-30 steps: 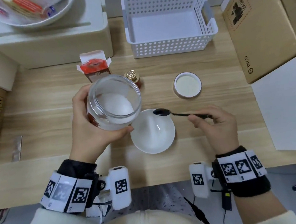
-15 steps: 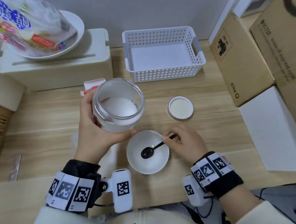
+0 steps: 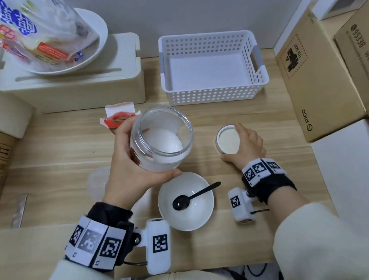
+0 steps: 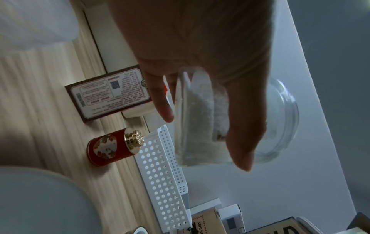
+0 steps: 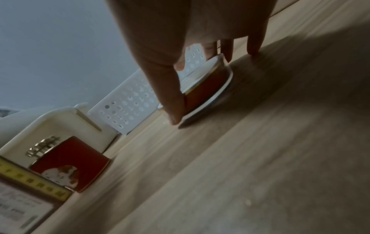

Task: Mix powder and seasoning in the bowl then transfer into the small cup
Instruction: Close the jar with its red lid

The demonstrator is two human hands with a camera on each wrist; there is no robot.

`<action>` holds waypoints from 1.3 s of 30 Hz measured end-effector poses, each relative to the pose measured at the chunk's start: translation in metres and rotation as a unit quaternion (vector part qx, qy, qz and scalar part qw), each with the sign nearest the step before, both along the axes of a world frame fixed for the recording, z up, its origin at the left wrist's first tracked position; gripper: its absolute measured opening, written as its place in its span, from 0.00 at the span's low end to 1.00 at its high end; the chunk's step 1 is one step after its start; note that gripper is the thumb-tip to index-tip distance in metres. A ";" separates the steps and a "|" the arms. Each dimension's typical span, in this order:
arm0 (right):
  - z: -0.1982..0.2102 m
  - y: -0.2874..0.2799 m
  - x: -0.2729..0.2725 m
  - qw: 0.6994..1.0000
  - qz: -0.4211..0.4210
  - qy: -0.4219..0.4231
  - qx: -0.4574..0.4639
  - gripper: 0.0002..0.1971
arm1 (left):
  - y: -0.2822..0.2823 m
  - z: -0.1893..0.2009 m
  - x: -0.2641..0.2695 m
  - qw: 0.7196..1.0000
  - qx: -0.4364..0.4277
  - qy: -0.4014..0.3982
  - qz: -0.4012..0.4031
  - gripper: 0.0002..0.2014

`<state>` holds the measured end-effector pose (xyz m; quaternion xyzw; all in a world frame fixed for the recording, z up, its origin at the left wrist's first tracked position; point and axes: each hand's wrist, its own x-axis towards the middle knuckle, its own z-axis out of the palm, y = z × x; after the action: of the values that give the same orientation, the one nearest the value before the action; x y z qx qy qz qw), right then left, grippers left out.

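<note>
Nearest the person, the bowl sits on the surface. A black spoon lies in it, scoop at the bowl's floor, handle rising over the right rim, long axis running near-left to far-right. Just beyond, the left hand wraps fingers and thumb round the jar, held above the surface and tilted, mouth toward the person, white powder banked inside. To the right, the right hand pinches the lid between thumb and fingers, inner face up. A red tin stands upright beyond; farther, the white basket.
</note>
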<state>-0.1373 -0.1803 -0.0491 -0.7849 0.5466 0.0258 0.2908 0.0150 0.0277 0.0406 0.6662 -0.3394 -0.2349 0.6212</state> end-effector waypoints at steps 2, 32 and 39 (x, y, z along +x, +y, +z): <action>0.008 0.002 -0.002 0.996 -0.023 -0.083 0.015 0.51 | -0.001 -0.001 -0.001 1.000 0.010 -0.004 -0.003 0.50; 0.197 0.080 0.008 0.848 0.352 -0.386 -0.091 0.38 | -0.016 0.070 0.004 0.951 0.067 0.027 -0.302 0.45; 0.210 0.071 0.006 0.795 0.439 -0.418 0.011 0.38 | -0.014 0.083 0.016 0.828 0.088 0.189 -0.521 0.29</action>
<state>-0.1310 -0.1092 0.1605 -0.8715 -0.0321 -0.1739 0.4574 0.0308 0.0132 0.1239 0.3849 -0.4902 -0.6739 0.3968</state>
